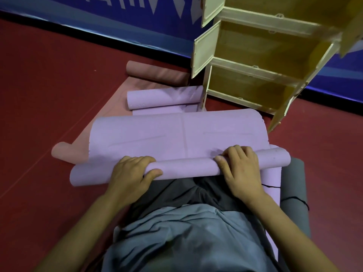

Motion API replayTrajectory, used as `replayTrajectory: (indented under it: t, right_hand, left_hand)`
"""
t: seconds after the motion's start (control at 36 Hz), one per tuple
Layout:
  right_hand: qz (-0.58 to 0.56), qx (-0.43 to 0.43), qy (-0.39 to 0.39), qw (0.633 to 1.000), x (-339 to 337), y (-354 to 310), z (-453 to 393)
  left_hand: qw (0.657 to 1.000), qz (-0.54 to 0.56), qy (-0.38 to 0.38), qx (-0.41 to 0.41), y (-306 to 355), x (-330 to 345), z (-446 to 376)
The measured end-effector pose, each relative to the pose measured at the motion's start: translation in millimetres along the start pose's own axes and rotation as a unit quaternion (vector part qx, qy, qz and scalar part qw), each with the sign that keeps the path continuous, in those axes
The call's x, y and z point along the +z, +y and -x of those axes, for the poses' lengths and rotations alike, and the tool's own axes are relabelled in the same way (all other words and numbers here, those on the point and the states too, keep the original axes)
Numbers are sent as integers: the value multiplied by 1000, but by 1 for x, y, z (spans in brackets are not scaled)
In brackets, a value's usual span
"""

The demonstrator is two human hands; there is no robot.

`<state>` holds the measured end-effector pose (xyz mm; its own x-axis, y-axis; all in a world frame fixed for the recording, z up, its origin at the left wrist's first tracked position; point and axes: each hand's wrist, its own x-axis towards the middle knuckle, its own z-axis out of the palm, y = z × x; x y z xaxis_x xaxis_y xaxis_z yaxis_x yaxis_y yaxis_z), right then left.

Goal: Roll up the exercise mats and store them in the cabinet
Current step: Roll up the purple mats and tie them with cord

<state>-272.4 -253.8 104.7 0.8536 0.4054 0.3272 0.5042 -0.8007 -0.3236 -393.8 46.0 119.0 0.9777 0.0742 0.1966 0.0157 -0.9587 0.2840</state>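
Observation:
A purple exercise mat [176, 134] lies in front of me, its near end rolled into a thin tube. My left hand [131, 173] grips the tube left of centre. My right hand [241, 167] grips it right of centre, fingers curled over the roll. The mat's far part arches up. Beyond it lies a second purple mat [163, 97] with its far end curled. A pink mat [110, 118] is spread on the floor beneath them, and a pink roll [155, 72] rests behind. The cream cabinet [261, 61] stands at the upper right with its doors open.
A rolled grey mat [294, 191] tied with black string lies by my right side. Red floor surrounds the mats. A blue wall banner [117, 22] runs along the back. An open cabinet door [282, 110] juts out near the purple mat's right edge.

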Motion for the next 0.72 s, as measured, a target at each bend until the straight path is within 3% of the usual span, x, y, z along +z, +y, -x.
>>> replayTrajectory:
  t: [0.25, 0.36, 0.44, 0.56, 0.72]
  right_hand:
    - [4, 2, 20, 1000, 5, 0, -7]
    - [42, 4, 28, 999, 10, -1, -9]
    - [61, 8, 30, 998, 14, 1, -15]
    - [68, 6, 52, 996, 18, 2, -23]
    - [77, -6, 34, 996, 21, 0, -36]
  left_hand:
    - [982, 72, -153, -87, -13, -9, -46]
    - [980, 62, -166, -96, -11, -10, -47]
    - [988, 52, -120, -81, -5, -6, -37]
    - [1000, 22, 17, -10, -5, 12, -26]
    - [987, 12, 156, -43, 20, 32, -21]
